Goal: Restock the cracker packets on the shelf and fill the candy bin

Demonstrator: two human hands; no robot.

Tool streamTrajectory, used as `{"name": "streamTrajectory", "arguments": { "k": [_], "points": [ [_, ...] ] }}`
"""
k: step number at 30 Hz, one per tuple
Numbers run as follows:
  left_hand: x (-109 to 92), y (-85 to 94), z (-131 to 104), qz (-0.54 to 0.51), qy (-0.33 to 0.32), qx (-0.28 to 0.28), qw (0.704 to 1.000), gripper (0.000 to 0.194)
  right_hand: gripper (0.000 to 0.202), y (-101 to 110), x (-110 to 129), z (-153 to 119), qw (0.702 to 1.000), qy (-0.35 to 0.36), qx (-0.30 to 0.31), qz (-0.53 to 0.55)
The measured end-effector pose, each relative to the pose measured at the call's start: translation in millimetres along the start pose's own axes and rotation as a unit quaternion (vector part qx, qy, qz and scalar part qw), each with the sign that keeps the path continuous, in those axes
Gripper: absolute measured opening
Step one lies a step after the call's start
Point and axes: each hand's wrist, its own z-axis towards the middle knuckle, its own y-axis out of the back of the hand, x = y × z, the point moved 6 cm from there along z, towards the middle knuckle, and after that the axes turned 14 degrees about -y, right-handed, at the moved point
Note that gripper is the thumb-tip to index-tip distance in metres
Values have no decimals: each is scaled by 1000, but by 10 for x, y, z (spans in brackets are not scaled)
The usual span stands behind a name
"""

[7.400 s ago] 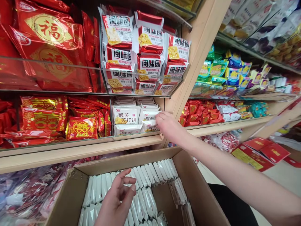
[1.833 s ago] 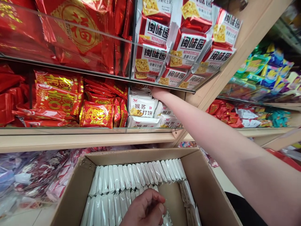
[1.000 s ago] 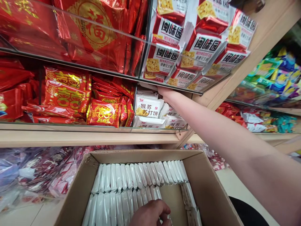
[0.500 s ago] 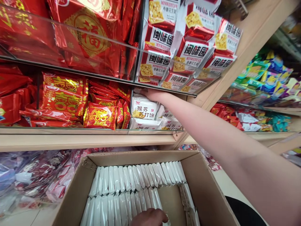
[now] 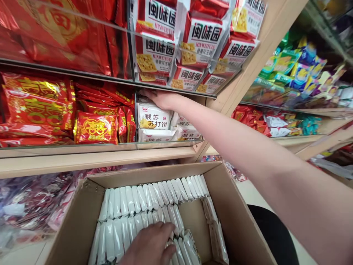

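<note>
Half-curled, the left hand (image 5: 151, 243) (any grip is hidden) is nearer the white packets (image 5: 118, 235) beneath and around it, their long edges running forward. The right hand (image 5: 158, 98) reaches over shelf packets (image 5: 154, 117), its hold unclear.

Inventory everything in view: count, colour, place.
Wooden shelving: several levels, pale, above.
Carton: one, brown, below shelving.
Carton packets: many, white, in rows inside.
Biscuit packs: several, white, lower shelf.
Cracker packs: several, red and white, upper shelf.
Shiny packs: many, red, left shelves.
Assorted snacks: many, multicoloured, right shelves.
Bagged goods: many, pinkish, lower left.
Black shape: one, black, right of carton.
Left hand: one, bare, over carton packets.
Right hand: one, bare, over biscuit packs.
</note>
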Motion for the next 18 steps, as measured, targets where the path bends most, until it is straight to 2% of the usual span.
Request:
{"name": "streamTrajectory", "arguments": {
  "k": [2, 4, 5, 7, 8, 9, 10, 11, 13, 15, 18],
  "points": [
    [13, 60, -31, 2, 10, 8, 1000, 34, 41, 148, 21, -458, 999, 49, -17, -7],
    [43, 95, -46, -4, 13, 7, 1000, 36, 38, 286, 34, -1093, 993, 112, -47, -10],
    [60, 107, -48, -6, 13, 3, 1000, 36, 34, 300, 24, -1441, 988, 146, -44, -6],
    [84, 120, -44, -10, 6, -5, 1000, 37, 30, 110, -89, -2088, 982, 182, 51, -2],
    [92, 127, -40, -14, 3, -8, 1000, 36, 30, -88, -234, -2341, 982, 145, 121, -15],
    [95, 135, -35, -18, 1, -11, 1000, 36, 30, -325, -456, -2537, 980, 59, 183, -43],
    [97, 144, -30, -24, 0, -12, 1000, 36, 28, -596, -724, -2710, 964, -44, 249, -88],
    [99, 156, -27, -27, 2, -15, 1000, 36, 23, -868, -999, -2871, 930, -142, 311, -138],
    [105, 180, -24, -32, 11, -20, 999, 36, 17, -1296, -1363, -3032, 899, -220, 337, -175],
    [110, 190, -26, -36, 16, -25, 999, 37, 17, -1599, -1616, -3071, 887, -270, 322, -192],
    [130, 172, -35, -47, 18, -30, 998, 37, 20, -1785, -1816, -3073, 881, -330, 269, -206]
  ]
}}
